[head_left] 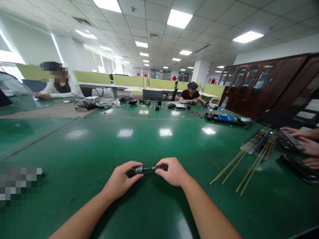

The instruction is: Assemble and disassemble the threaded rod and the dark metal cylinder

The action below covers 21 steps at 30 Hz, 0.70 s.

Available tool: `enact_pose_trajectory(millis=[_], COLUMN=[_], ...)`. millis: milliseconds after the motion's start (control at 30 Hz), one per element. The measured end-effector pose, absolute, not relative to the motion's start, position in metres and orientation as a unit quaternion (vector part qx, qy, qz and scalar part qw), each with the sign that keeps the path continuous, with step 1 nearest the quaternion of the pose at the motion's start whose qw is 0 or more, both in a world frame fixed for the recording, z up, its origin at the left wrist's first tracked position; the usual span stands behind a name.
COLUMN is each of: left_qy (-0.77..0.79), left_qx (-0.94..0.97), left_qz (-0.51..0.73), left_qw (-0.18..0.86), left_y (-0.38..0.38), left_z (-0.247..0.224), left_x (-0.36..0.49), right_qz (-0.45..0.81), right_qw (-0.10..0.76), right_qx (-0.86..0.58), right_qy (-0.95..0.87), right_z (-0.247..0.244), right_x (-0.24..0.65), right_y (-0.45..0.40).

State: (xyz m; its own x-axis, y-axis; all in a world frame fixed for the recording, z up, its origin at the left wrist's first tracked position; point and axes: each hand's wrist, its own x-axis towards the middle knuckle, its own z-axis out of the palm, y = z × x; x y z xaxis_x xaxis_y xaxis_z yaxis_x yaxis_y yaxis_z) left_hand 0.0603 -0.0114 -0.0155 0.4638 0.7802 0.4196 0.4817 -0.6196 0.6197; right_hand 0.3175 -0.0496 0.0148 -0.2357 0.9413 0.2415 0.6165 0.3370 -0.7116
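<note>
My left hand [124, 179] is closed around a small grey cylinder with a thin dark shaft [139, 170], thumb and fingers on either side of its body. The shaft points to the right, roughly level, just above the green tabletop [139, 142]. At its far end, my right hand [171, 171] pinches the tip between thumb and fingers. Small ring-like parts show near that tip, but the fingers partly cover them, so their exact kind cannot be made out.
Long thin yellowish sticks [256, 166] lie to the right, near another person's hands holding a phone [292, 139]. A dark tray with blue items [225, 118] and a plastic bottle [224, 103] stand further back. Cables and electronic parts [93, 103] lie at the far left. Two people sit across.
</note>
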Motion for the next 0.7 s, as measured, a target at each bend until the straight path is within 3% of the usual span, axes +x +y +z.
enact_pose_trajectory(millis=[700], left_qy=[0.387], left_qx=[0.824], left_qz=[0.349], left_qw=[0.223], left_y=[-0.0114], left_z=[-0.0157], left_x=[0.0596], right_qz=[0.240], right_qw=[0.345], right_qx=[-0.511], right_qy=[-0.750], right_z=[0.0101], right_x=[0.3205], right_y=[-0.0474])
